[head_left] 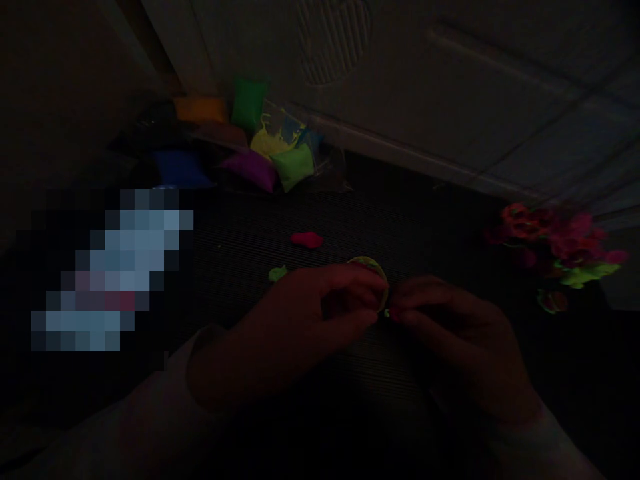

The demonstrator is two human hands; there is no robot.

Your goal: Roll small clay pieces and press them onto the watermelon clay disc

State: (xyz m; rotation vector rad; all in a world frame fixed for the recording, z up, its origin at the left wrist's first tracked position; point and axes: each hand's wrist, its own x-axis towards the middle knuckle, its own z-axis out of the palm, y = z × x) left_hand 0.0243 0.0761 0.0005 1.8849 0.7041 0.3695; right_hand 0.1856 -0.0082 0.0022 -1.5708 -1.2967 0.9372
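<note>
In dim light, a person's left hand point(300, 313) held a yellow ring point(371, 261) above the dark table point(240, 223), its fingers curved and its thumb near the ring's right side. The right hand's point(457, 327) fingertips, pinched together, held a pink bit point(393, 312) just beside the ring. Beyond the left hand lay a pink lump point(307, 239) and a green lump point(277, 273). Coloured packets point(247, 170) lay towards the table's far edge, left; bright flowers point(575, 240) were near that edge, right.
</note>
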